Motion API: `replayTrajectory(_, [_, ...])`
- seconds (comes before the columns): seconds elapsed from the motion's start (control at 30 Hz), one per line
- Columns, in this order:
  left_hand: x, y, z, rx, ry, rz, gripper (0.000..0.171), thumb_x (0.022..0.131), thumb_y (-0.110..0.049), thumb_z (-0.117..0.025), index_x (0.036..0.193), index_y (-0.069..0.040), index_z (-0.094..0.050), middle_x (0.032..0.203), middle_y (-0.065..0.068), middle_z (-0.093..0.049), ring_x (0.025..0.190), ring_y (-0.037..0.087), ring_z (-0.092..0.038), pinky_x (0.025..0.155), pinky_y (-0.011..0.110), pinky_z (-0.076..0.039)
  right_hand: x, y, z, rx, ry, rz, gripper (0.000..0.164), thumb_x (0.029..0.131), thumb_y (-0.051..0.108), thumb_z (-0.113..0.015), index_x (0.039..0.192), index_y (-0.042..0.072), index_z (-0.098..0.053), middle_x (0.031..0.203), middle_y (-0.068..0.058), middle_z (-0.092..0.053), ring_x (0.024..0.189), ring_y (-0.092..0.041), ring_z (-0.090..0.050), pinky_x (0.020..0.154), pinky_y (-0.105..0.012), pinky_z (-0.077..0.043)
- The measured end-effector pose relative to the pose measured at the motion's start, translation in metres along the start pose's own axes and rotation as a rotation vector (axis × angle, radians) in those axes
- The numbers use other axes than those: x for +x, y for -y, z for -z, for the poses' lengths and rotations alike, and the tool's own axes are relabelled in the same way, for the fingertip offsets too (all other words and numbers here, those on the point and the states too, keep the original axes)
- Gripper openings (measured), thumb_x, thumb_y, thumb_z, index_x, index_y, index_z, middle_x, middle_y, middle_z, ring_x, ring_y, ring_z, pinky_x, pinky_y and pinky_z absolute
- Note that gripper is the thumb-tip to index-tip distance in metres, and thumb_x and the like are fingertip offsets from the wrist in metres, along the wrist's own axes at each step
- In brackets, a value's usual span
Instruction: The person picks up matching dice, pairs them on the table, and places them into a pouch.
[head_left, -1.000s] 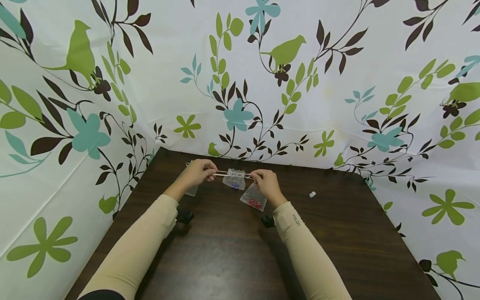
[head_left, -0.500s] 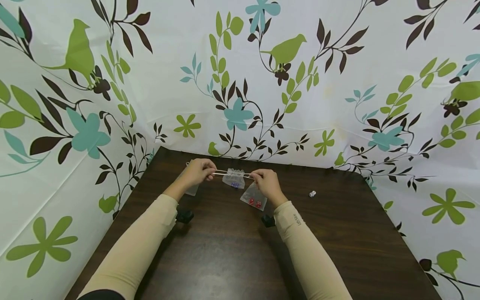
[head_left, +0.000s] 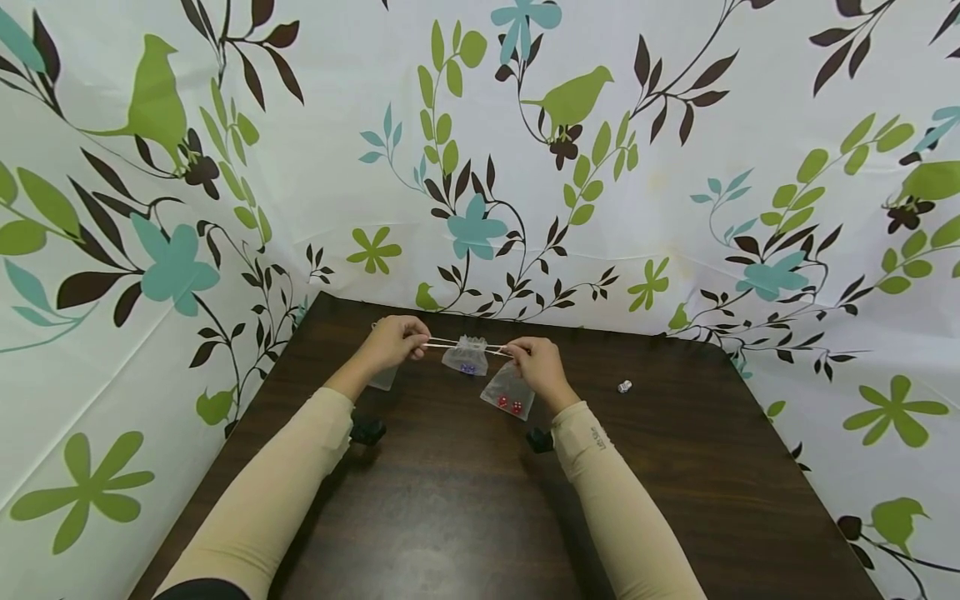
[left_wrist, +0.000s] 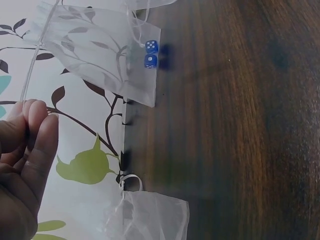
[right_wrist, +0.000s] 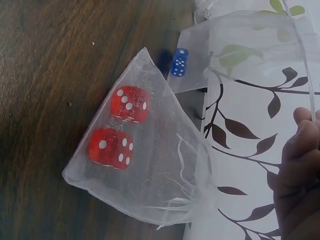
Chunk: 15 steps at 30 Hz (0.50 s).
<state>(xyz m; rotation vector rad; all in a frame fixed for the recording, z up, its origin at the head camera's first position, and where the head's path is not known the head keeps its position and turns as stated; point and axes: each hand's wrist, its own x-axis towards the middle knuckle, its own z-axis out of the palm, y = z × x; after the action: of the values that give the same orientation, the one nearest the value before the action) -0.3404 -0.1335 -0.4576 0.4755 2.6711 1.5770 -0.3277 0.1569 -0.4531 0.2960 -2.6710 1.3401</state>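
Note:
A sheer white drawstring pouch (head_left: 467, 358) hangs by its cords between my two hands, its mouth gathered into ruffles. Two blue dice (left_wrist: 151, 54) lie at its bottom. On one side my left hand (head_left: 395, 342) pinches the white cord between thumb and fingertips. My right hand (head_left: 538, 367) pinches the cord's other side, and both strands run taut across the pouch mouth. Below the right hand, a second sheer pouch (right_wrist: 160, 175) holds two red dice (right_wrist: 130, 104). Partly hidden behind the left hand is a third whitish pouch (left_wrist: 155, 217).
A small shiny whitish thing (head_left: 625, 387) lies on the dark wooden table (head_left: 450, 500), right of the pouches. Black blocks (head_left: 367, 431) sit at both wrists. Behind the table hangs a white cloth (head_left: 315, 150) printed with birds and leaves.
My hands have drawn slightly farther apart, the left one a little leftward and the right one a little rightward. The pouch with the blue dice has shifted slightly left.

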Motion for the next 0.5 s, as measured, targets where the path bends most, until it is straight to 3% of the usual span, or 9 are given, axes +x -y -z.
replayTrajectory(0.2, [-0.0012,0.0016,-0.0002,-0.015,-0.001,0.002,0.017,0.101,-0.003,-0.061,0.106,0.012,-0.067,0.091,0.024,-0.070,0.071,0.016,-0.069,0.079,0.053,-0.059,-0.0001,0.0003,-0.0013,0.029,0.003,-0.013,0.016,0.100,0.010,-0.065,0.099,-0.002,-0.075,0.080,-0.028,-0.065,0.056,-0.022,-0.058,0.050,-0.024,-0.044])
replayTrajectory(0.5, [-0.0036,0.0044,0.0016,-0.033,-0.008,0.005,0.012,0.100,-0.001,-0.061,0.102,0.009,-0.067,0.087,0.019,-0.070,0.071,0.016,-0.069,0.079,0.053,-0.059,-0.0002,-0.0001,-0.0026,0.035,0.004,-0.016,0.016,0.100,0.009,-0.064,0.099,-0.003,-0.075,0.080,-0.029,-0.065,0.052,-0.019,-0.057,0.049,-0.023,-0.041])
